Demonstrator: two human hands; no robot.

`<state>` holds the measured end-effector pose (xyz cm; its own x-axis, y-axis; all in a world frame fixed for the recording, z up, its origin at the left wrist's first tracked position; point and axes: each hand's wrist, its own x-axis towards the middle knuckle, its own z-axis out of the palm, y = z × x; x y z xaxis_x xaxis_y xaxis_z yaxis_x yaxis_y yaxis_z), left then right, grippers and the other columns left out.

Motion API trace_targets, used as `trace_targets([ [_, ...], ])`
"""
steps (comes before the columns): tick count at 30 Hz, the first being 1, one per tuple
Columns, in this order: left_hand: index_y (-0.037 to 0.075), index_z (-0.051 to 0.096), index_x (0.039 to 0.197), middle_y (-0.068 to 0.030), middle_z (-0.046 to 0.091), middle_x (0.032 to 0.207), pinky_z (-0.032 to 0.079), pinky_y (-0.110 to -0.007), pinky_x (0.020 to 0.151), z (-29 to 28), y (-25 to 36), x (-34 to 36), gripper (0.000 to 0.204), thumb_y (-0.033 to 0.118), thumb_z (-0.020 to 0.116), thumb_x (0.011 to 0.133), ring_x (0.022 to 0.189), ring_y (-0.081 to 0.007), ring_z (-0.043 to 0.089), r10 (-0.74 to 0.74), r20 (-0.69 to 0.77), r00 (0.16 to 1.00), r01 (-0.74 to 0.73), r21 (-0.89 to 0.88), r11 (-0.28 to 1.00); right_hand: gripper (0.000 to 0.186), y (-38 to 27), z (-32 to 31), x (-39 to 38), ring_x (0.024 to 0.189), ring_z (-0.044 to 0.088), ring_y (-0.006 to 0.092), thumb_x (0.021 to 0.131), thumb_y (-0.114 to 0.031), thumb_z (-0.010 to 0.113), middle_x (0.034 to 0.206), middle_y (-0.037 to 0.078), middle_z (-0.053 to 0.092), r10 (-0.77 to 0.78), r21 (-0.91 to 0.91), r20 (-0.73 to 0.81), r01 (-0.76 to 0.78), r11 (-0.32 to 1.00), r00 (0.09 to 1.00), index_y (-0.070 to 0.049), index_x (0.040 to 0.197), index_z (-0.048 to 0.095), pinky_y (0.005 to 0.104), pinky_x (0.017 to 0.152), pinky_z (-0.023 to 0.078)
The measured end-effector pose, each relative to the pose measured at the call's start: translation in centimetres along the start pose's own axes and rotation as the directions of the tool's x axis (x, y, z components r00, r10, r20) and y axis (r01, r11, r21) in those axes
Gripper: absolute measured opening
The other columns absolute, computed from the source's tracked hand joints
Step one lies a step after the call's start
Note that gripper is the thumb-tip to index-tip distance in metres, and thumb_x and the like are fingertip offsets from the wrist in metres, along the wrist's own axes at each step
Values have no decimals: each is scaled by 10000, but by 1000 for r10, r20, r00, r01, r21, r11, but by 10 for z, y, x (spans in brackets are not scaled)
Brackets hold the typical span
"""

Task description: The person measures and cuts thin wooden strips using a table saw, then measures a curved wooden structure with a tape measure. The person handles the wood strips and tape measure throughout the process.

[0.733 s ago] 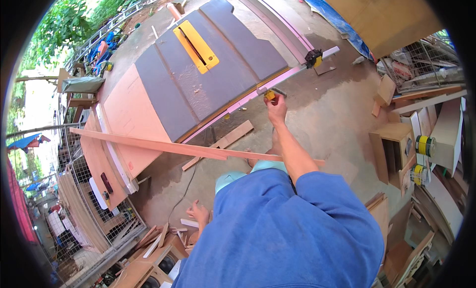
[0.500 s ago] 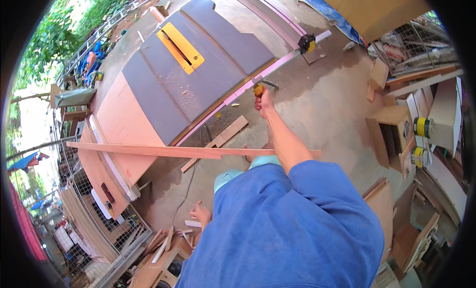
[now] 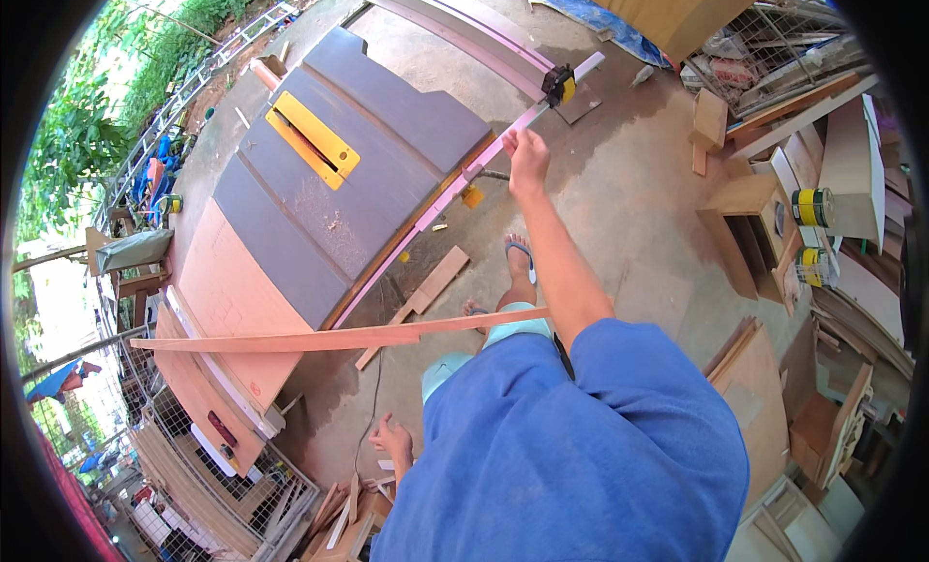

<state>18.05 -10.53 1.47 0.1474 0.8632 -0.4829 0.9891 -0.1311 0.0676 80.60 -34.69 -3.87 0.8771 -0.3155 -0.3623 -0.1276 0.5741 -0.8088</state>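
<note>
My right hand (image 3: 525,159) is raised by the pink fence rail (image 3: 447,199) of a grey table saw (image 3: 377,165), fingers curled together, nothing visible in them. Just below it sits a yellow fitting (image 3: 472,196) beside a dark lever (image 3: 495,175). The saw has a yellow insert (image 3: 339,161) with a slot and sawdust near it. A long wooden strip (image 3: 290,341) crosses from the saw's wooden extension (image 3: 237,272) to my thighs and behind my right forearm; its right support is hidden. My left hand (image 3: 391,434) hangs low at my side, fingers loose and apart, holding nothing.
My sandalled foot (image 3: 518,252) stands on concrete beside loose boards (image 3: 426,291) and a cable (image 3: 377,398). Stacked boards, wooden boxes (image 3: 750,233) and yellow-banded spools (image 3: 811,206) are at right; a wire-mesh rack (image 3: 223,485) is at lower left. A blue tarp (image 3: 581,15) lies beyond.
My right hand has let go of the yellow fitting and moved up, above it. My foot has come into view, and the saw appears shifted left as the view moves.
</note>
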Motion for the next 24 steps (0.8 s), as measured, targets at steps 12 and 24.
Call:
trace_targets([
  [12, 186, 673, 1306, -304, 267, 1450, 190, -580, 1160, 18, -9, -45, 418, 97, 660, 897, 1333, -439, 264, -96, 54, 994, 101, -94, 991, 191, -6, 56, 131, 890, 691, 184, 1078, -212, 582, 1023, 66, 709, 394, 451, -231, -261, 853, 890, -55, 1184, 597, 342, 739, 513],
  [24, 167, 701, 1264, -311, 312, 1389, 201, -548, 1136, 40, 0, -54, 454, 65, 594, 835, 1271, -431, 277, -79, 133, 988, 92, -93, 991, 170, -25, 42, 119, 997, 753, 247, 1106, -223, 533, 1020, 58, 728, 476, 367, -160, -396, 842, 864, -74, 1145, 606, 355, 745, 567],
])
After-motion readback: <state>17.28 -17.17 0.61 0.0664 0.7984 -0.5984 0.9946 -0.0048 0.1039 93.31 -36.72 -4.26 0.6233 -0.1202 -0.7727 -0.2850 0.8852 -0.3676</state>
